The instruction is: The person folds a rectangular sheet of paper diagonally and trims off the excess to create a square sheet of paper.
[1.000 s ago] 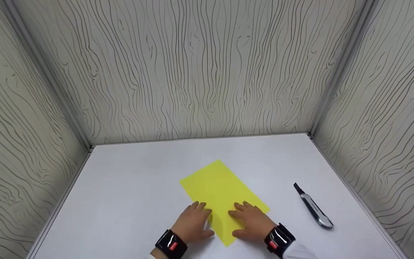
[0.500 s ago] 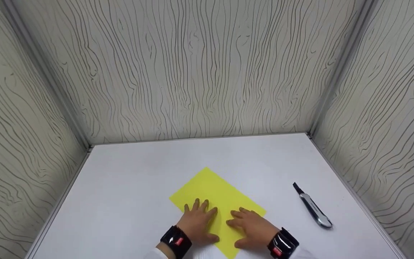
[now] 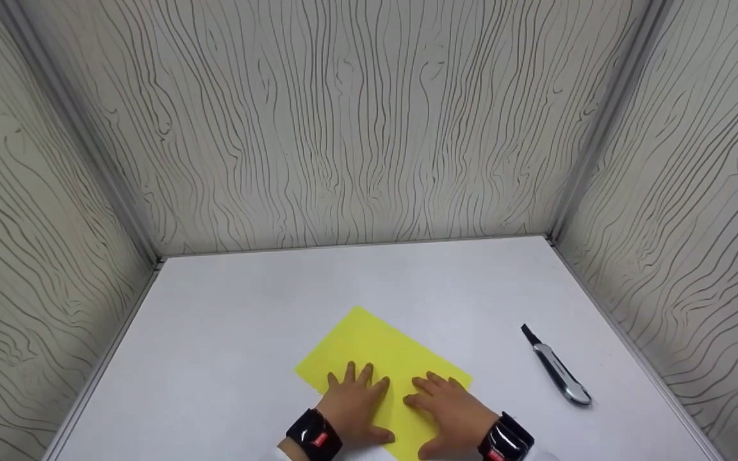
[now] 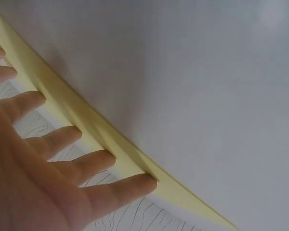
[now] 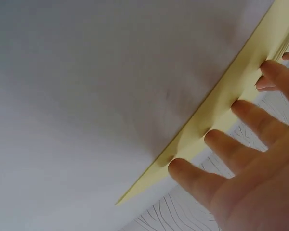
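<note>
A yellow sheet of paper [image 3: 357, 339] lies flat and turned at an angle on the white table, near its front. On its left part rests my left hand [image 3: 355, 404], fingers spread and fingertips touching the paper. My right hand [image 3: 452, 410] lies on the right part, its fingers also spread. In the left wrist view, the fingertips of the left hand [image 4: 53, 168] press on the yellow paper [image 4: 94, 127]. The right wrist view has the right hand [image 5: 245, 159] touching the same sheet [image 5: 197, 127] with its fingertips. The sheet's near corner runs out of the head view.
To the right of the paper lies a utility knife [image 3: 560, 371] with a silver and black handle, its dark blade end pointing away. Panels with a wood-grain line pattern [image 3: 356, 128] stand behind and on both sides of the white table [image 3: 228, 320].
The yellow paper has turned counterclockwise and slid nearer and to the left. My left hand has moved further onto the sheet with its fingers spreading; the right hand has shifted slightly nearer.
</note>
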{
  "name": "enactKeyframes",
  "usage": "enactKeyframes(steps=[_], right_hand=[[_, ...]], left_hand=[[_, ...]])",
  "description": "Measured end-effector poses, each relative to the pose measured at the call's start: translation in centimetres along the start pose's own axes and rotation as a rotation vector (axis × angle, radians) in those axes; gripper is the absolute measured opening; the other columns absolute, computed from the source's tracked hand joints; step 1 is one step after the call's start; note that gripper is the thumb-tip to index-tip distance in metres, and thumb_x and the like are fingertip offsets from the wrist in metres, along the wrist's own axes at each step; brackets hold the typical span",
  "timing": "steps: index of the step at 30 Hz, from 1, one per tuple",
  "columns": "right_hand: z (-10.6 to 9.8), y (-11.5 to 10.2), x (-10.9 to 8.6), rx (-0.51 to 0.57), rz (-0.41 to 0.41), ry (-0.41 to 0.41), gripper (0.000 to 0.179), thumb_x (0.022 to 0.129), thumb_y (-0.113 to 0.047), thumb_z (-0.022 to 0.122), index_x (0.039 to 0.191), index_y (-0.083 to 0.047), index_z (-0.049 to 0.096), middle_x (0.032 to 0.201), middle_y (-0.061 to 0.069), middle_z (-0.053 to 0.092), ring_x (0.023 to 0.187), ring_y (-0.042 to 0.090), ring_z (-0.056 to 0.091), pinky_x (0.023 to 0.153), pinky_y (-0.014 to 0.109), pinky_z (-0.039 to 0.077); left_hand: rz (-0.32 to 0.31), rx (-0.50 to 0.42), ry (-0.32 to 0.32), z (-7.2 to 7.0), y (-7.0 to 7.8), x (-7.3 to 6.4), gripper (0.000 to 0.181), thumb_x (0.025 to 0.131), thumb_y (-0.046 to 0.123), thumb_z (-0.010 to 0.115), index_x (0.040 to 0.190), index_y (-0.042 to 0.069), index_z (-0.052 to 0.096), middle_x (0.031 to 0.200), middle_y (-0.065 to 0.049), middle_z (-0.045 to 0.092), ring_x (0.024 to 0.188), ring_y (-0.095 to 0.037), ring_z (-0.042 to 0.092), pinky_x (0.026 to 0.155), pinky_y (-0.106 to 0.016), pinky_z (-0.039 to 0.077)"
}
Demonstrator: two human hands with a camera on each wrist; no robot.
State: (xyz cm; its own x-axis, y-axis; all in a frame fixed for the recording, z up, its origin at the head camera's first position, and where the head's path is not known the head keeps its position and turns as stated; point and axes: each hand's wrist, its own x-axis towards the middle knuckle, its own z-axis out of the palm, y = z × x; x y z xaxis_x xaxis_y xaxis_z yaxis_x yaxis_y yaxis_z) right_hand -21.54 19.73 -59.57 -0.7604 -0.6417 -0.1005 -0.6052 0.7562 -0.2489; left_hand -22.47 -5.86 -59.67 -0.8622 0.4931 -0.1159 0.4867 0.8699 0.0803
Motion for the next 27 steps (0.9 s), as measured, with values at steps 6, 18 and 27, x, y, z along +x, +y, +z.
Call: enactKeyframes(steps=[6, 18, 27], right_hand=[[0.0, -0.7, 0.3, -0.034, 0.055, -0.026, 0.12, 0.071, -0.075, 0.088, 0.165, -0.015, 0.046, 0.174, 0.025, 0.036, 0.157, 0.053, 0.038, 0.121, 0.076, 0.036], [0.2, -0.7, 0.5, -0.034, 0.062, -0.033, 0.123, 0.07, -0.075, 0.089, 0.167, -0.015, 0.044, 0.173, 0.027, 0.036, 0.157, 0.054, 0.037, 0.121, 0.076, 0.035], [0.5, -0.5, 0.5, 0.017, 0.068, -0.004, 0.117, 0.071, -0.072, 0.089, 0.165, -0.016, 0.048, 0.171, 0.027, 0.038, 0.156, 0.054, 0.038, 0.121, 0.076, 0.034]], left_hand=[[-0.004, 0.003, -0.022, 0.0, 0.2, -0.2, 0.1, 0.08, 0.086, 0.073, 0.161, 0.031, 0.052, 0.168, -0.015, 0.049, 0.15, -0.053, 0.048, 0.107, -0.079, 0.047], [0.044, 0.048, -0.01, -0.4, -0.8, -0.3, 0.102, 0.076, 0.089, 0.074, 0.156, 0.028, 0.058, 0.162, -0.01, 0.056, 0.146, -0.043, 0.055, 0.105, -0.071, 0.053], [0.105, -0.024, 0.005, -0.7, -1.9, -0.8, 0.095, 0.068, 0.084, 0.084, 0.139, 0.022, 0.07, 0.153, -0.007, 0.062, 0.141, -0.036, 0.059, 0.104, -0.069, 0.055]])
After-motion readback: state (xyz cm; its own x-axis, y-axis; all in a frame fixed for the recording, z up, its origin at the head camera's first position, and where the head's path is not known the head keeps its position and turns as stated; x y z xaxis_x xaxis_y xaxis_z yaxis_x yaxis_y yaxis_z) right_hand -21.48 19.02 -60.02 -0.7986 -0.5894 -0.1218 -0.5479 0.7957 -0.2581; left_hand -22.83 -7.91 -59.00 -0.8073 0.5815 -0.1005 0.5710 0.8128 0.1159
